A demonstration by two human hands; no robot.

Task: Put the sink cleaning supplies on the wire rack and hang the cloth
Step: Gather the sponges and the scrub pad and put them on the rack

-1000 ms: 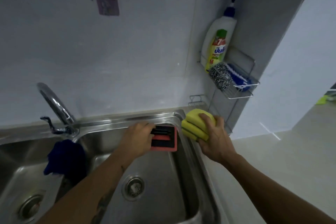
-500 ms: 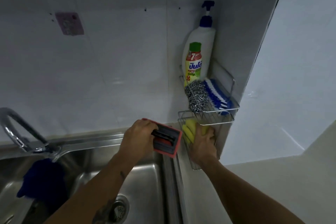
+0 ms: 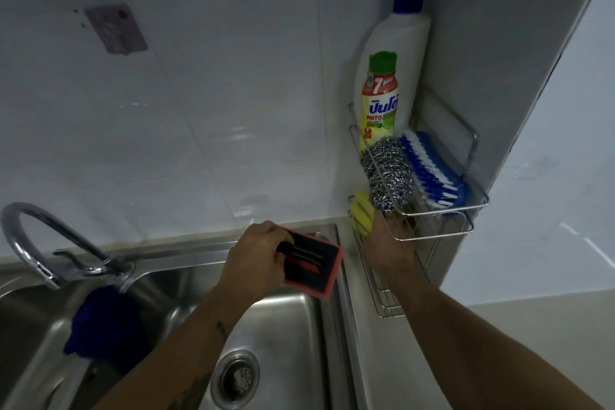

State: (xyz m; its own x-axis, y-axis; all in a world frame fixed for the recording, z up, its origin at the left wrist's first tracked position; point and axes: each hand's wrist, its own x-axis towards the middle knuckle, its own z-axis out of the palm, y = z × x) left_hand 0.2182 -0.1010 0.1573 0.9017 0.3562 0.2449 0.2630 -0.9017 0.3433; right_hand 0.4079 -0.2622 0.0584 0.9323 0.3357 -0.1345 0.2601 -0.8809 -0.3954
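Sponge [image 3: 362,216]: yellow, sat in the lower tier of the rack, at its left end, partly hidden behind the scourer and the tier's wire.
Right hand [image 3: 391,243]: I saw it reach into the lower tier, touching the sponge; the fingers were hidden behind the upper tier, so I could not tell whether they gripped it or lay loose.
Left hand [image 3: 256,260]: fingers curled tight round the black handle of the scrubber [image 3: 314,265], a red-edged pad, held tilted above the back right corner of the sink.
Rack [image 3: 442,231]: wire, two tiers, fixed in the wall corner just right of the sink.
Upper tier: bottle [image 3: 389,76] upright at the back, with a blue pump; scourer [image 3: 387,173], steel, at front left; brush [image 3: 432,170], blue with white and blue bristles, lying beside the scourer on its right.
Cloth [image 3: 106,323]: dark blue, draped over the divider between the sink's two bowls, below the tap, well apart from the rack.
Sink [image 3: 293,326]: steel, with a drain in the right bowl.
Tap [image 3: 36,236]: curved, chrome, at the left.
Hook [image 3: 116,28]: a pinkish plate on the wall, bare, as far as I could see.
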